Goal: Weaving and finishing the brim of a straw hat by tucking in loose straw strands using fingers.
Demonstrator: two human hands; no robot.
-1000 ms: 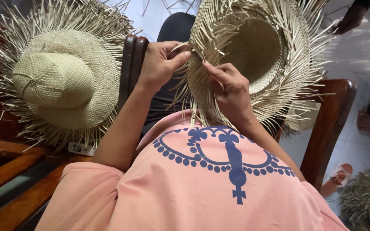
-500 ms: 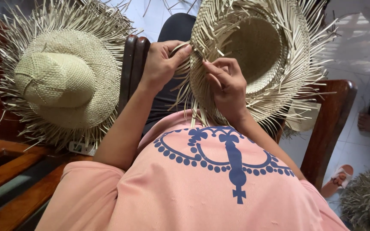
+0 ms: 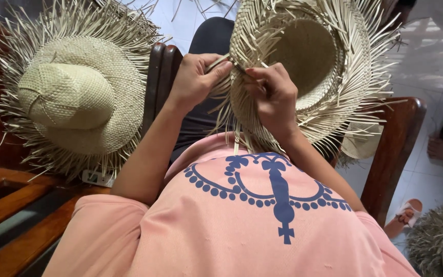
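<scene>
Over the lap, left hand (image 3: 197, 79) and right hand (image 3: 273, 95) pinch loose strands on the half-woven straw hat (image 3: 303, 56); its crown is woven, its brim fringe unfinished.

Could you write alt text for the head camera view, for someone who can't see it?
Two bare hands, left hand and right hand, pinch loose strands on the brim of an unfinished pale woven straw hat. A second fringed straw hat rests on the brown wooden bench to the left.

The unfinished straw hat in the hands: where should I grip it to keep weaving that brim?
Probably grip the woven brim edge of the unfinished straw hat nearest you, coming from below. The left hand and right hand both pinch there; beyond it only loose strands splay outward, too floppy to hold.
</scene>
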